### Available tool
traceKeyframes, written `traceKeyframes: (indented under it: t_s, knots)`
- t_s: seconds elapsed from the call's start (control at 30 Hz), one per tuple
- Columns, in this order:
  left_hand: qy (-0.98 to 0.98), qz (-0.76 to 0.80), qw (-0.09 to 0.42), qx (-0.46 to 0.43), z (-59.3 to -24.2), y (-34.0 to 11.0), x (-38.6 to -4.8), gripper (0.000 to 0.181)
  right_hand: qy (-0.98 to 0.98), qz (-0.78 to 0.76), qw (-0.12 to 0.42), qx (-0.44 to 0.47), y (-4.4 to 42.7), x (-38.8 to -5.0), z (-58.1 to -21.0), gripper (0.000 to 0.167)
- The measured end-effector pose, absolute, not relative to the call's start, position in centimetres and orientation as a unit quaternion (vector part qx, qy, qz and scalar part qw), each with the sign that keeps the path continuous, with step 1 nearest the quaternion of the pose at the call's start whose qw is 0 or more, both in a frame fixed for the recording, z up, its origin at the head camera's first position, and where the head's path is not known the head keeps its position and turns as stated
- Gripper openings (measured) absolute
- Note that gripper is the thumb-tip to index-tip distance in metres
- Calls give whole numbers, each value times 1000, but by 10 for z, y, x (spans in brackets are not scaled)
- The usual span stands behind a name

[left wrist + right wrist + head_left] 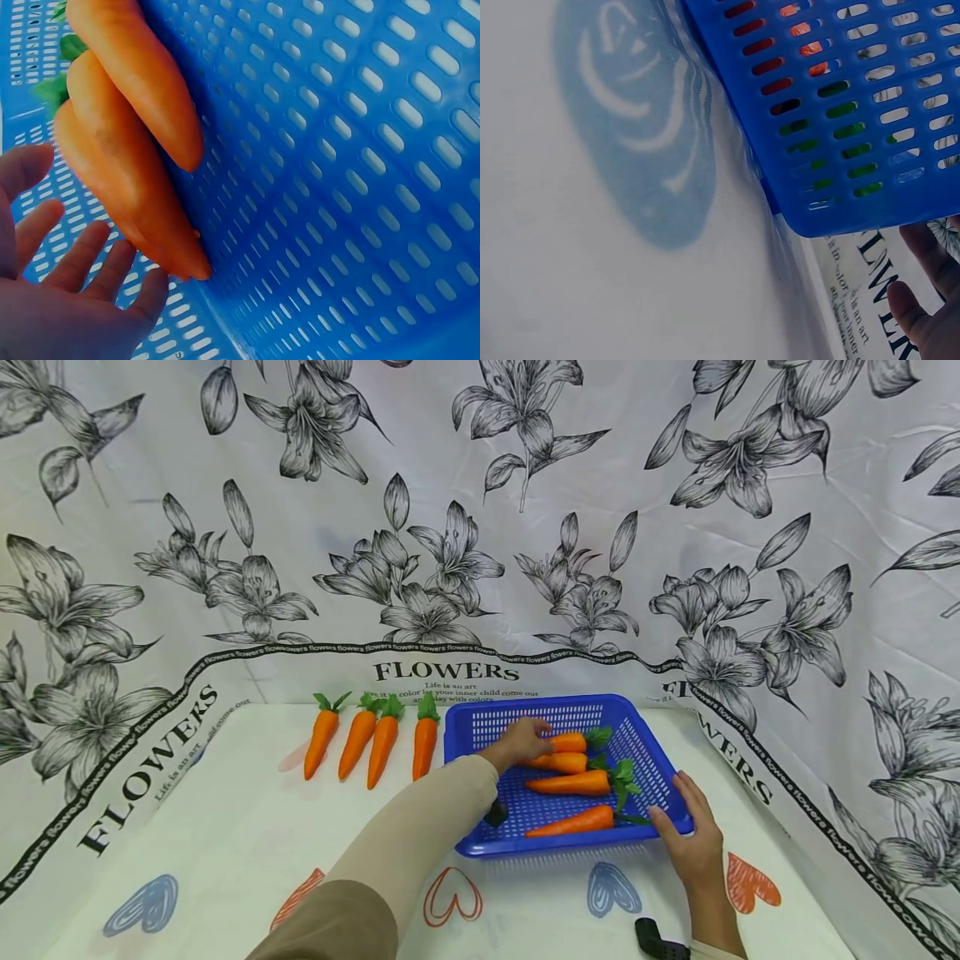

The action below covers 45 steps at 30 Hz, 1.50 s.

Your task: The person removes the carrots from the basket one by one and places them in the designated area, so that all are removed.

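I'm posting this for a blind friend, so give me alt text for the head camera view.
A person's left hand reaches into a blue basket holding four carrots, while the right hand is at its near right corner; four more carrots lie to the basket's left.

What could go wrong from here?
The left hand is beside closely packed carrots in the perforated blue basket, so it might nudge neighbouring ones. The left sleeve crosses above the basket's left rim and could catch it. The right hand, by the right front corner, shows no firm grip, so a bump may shift the basket.
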<state>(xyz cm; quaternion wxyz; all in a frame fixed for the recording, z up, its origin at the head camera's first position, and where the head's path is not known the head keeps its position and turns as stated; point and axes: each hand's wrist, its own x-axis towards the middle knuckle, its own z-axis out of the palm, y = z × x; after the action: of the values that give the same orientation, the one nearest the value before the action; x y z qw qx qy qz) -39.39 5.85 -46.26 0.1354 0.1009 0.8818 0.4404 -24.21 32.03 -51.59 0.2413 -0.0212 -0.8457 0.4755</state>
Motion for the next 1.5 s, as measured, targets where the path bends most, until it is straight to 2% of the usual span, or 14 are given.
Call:
traceKeyframes:
  t_s: [0.13, 0.37, 0.57, 0.83, 1.23, 1.5]
  knots:
    - [896, 399, 156, 120, -467, 60, -395, 49, -845, 476, 242, -23, 319, -242, -516, 61]
    - [900, 372, 182, 136, -473, 60, -394, 45, -843, 478, 246, -19, 319, -243, -518, 61]
    - [904, 355, 186, 151, -474, 63, -393, 50, -841, 480, 250, -18, 320, -244, -518, 61]
    - [903, 349, 200, 152, -475, 65, -392, 47, -842, 479, 245, -21, 321, -243, -517, 61]
    - [905, 348, 193, 150, -479, 67, -392, 51, -841, 481, 247, -18, 321, -243, -518, 60]
    - [883, 387, 218, 151, -480, 67, -392, 30, -842, 476, 255, -7, 321, -242, -517, 58]
